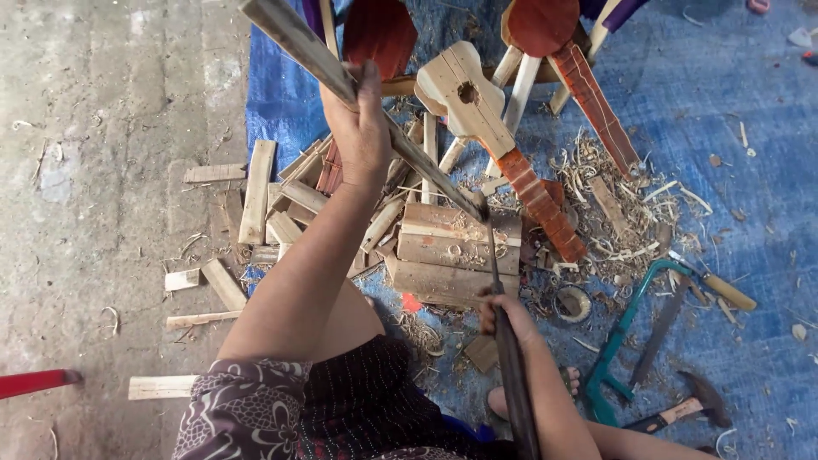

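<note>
My left hand [360,128] is shut around a long, rough wooden stick [298,43] that slants from the upper left down to a stack of pale wooden blocks [452,255], where its lower end rests. My right hand [503,311] grips a long dark blade-like tool [511,375]. The tool's thin tip reaches up to the stick's lower end, around the top of the blocks. My foot shows below the right hand, on the blue tarp [733,102].
Two unfinished small guitar-shaped instruments [477,102] [562,43] lie behind the blocks amid wood shavings. Offcuts [256,192] are scattered at left by the concrete floor. A green hacksaw frame [622,332], a hammer [690,405], a yellow-handled tool [724,290] and a tape roll [573,302] lie at right.
</note>
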